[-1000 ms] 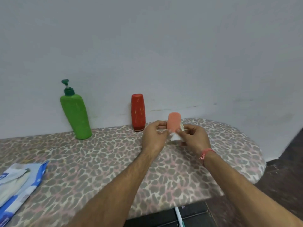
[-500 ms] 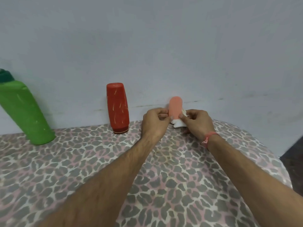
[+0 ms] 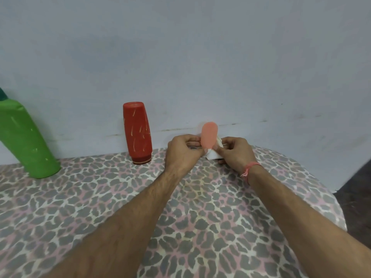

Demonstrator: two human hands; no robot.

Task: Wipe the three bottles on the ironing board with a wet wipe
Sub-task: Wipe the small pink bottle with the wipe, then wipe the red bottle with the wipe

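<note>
A small pink bottle [image 3: 209, 135] stands upright between my two hands near the far edge of the ironing board [image 3: 200, 217]. My left hand [image 3: 181, 152] pinches its lower part from the left. My right hand [image 3: 234, 152] grips a white wet wipe [image 3: 213, 155] against the bottle's right side and base. A red bottle [image 3: 137, 131] stands cap-down to the left, by the wall. A large green bottle [image 3: 24, 137] stands at the far left, its top cut off by the frame edge.
The board has a leopard-print cover and butts against a pale wall [image 3: 200, 57]. Its rounded end [image 3: 331, 197] falls off to a dark floor [image 3: 357, 197] at the right.
The view has moved closer and to the right since one second ago, so the wipes packet at left is out of frame. My hands and the pink bottle have barely moved since half a second ago.
</note>
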